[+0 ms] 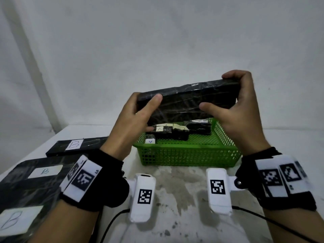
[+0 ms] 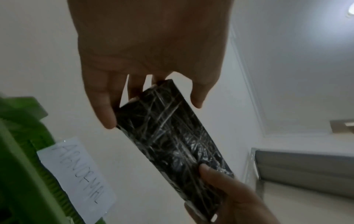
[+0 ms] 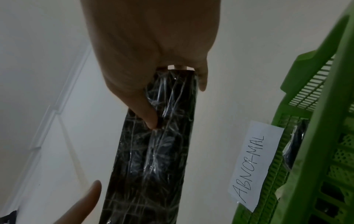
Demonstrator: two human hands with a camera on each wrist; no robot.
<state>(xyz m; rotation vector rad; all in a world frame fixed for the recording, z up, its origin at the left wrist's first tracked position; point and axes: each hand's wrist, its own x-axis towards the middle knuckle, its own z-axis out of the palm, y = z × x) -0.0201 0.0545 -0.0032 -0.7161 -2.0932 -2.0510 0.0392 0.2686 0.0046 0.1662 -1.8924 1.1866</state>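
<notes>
A long flat black slab wrapped in clear film (image 1: 187, 100) is held up in the air above the green mesh basket (image 1: 189, 155). My left hand (image 1: 140, 111) grips its left end, thumb on the near face. My right hand (image 1: 233, 106) grips its right end, fingers curled over the top edge. The left wrist view shows the slab (image 2: 172, 136) running from my left hand (image 2: 149, 94) to the right hand. The right wrist view shows the slab (image 3: 159, 151) pinched by my right hand (image 3: 172, 94). No label shows on the slab's visible faces.
The basket holds several black wrapped pieces with white "A" labels (image 1: 159, 128). A paper tag reading "ABNORMAL" (image 3: 254, 165) hangs on the basket. Flat black slabs labelled "B" (image 1: 73, 144) lie on the white table at the left. A white wall stands behind.
</notes>
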